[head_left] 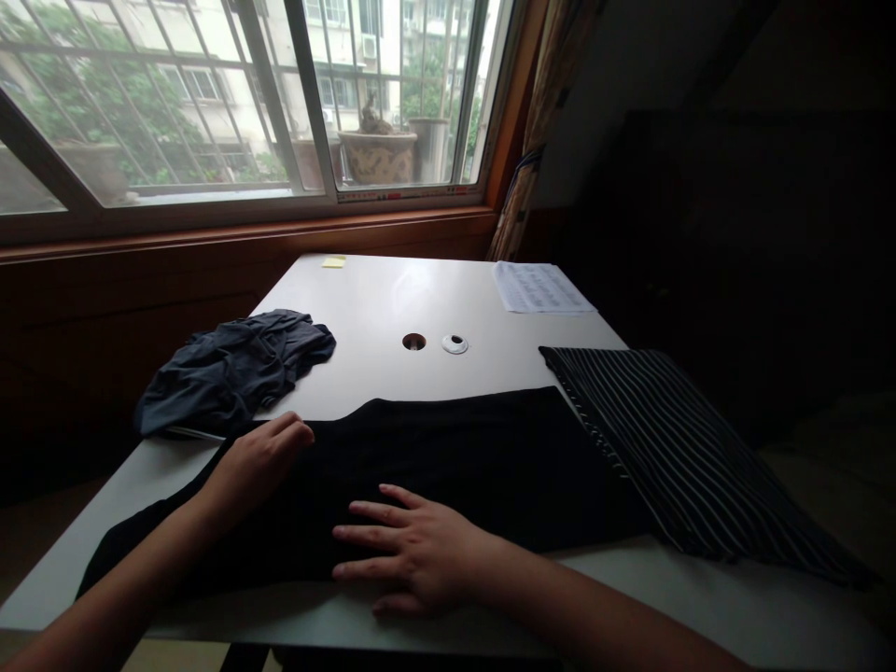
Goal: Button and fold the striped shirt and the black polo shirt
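A black garment (462, 467) lies spread flat across the near part of a white table (378, 299). My left hand (256, 462) rests on the garment's left part with its fingers together and lying flat. My right hand (410, 551) lies palm down on the garment near the table's front edge, fingers spread and pointing left. Neither hand grips anything.
A crumpled dark blue garment (231, 369) lies at the table's left. A black striped cloth (686, 457) hangs over the right edge. A printed sheet (539, 287), a yellow note (334, 262), a cable hole (413, 342) and its white cap (455, 344) lie further back, below the window.
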{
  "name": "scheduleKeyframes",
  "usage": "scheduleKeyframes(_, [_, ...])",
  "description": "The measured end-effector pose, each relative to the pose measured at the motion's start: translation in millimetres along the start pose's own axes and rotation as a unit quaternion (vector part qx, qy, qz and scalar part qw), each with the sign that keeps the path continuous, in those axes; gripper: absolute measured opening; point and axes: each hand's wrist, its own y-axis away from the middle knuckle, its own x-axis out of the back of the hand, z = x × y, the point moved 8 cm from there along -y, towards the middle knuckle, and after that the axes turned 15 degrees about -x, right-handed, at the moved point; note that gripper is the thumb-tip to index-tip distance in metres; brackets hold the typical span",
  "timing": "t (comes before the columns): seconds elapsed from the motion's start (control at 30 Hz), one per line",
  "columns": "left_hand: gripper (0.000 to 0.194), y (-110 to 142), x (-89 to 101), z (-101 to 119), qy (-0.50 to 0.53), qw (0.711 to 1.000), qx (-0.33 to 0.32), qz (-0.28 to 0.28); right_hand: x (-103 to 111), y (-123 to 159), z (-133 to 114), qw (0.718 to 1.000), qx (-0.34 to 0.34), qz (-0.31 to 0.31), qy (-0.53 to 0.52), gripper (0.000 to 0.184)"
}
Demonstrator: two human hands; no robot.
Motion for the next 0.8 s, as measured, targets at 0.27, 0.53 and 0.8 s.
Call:
scheduleKeyframes(0.27, [0.017,0,-7.9,14,0.054,0.995,-0.08,-0.04,0,0,1,1.0,-0.003,-0.001,-0.006,0.051])
scheduleKeyframes(0.53, [0.017,3,-25.9,36,0.007,0.988,-0.102,-0.118,1,0,1,1.0,-0.008,-0.006,-0.01,0.052])
scheduleKeyframes(0.8, [0.02,-8,-26.2,49,-0.066,0.972,-0.14,-0.176,-1,0,2,1.0,-0.007,0.003,0.007,0.054])
